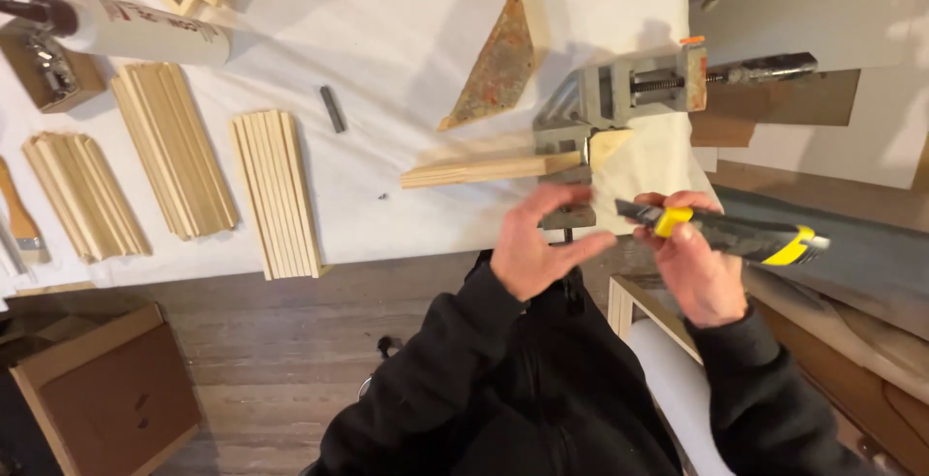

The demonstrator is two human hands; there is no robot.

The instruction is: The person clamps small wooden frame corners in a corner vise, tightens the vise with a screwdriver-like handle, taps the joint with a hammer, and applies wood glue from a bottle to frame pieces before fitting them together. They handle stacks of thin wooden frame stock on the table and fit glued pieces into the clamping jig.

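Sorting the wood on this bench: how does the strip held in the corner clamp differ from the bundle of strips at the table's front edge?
The clamped strip is a single piece lying roughly crosswise, one end gripped in the grey corner clamp. The bundle of strips is many pieces laid side by side, running lengthwise toward the table edge, held by nothing. The clamped strip looks a little darker. Both are pale bare wood on the white cloth.

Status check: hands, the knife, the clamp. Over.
Right hand gripping yellow-and-grey utility knife. Left hand open, empty, beside the knife tip. Corner clamp holds wood strip on the white table. Nothing between.
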